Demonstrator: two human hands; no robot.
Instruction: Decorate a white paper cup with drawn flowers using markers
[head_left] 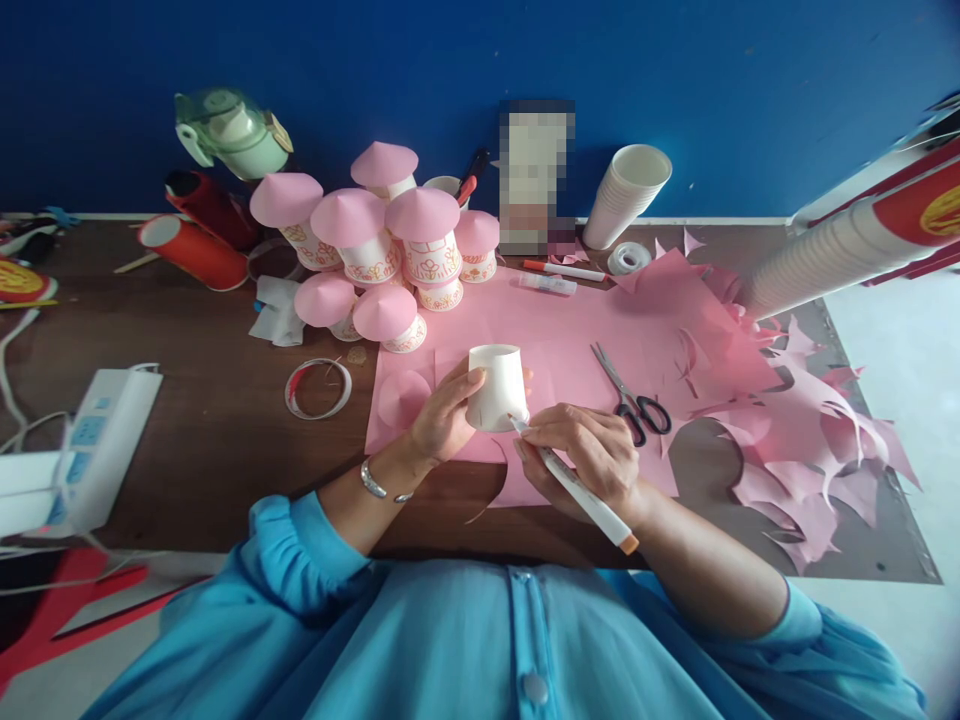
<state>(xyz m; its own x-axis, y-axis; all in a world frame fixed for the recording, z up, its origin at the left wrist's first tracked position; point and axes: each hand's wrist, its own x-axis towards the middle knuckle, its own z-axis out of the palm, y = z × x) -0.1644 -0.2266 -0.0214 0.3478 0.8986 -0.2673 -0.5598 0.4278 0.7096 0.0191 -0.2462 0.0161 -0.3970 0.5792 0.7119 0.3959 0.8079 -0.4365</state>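
- The brown tabletop spans the frame's middle, with pink paper spread from the centre to the right.
- Pink paper scraps are heaped at the right of the frame, many with curved cut edges.
- Small decorated cups with pink cone tops stand in a cluster, upper centre-left of the frame.
- A stack of plain cups leans in the upper right of centre.
- The right hand, right of centre, comes in from the lower right with its back up and its fingers curled, grasping the marker.
- The left hand, near the centre, reaches up from the lower left, palm turned toward the cup and fingers wrapped around it.
- The white cup is at the centre, narrower end up, between the left thumb on its left wall and fingertips showing at its right side.
- The scissors lie on the pink paper, right of the white cup.
- The marker slants through the right fingers, tip up and left at the cup's lower right wall, orange end toward the lower right; whether the tip touches is unclear.
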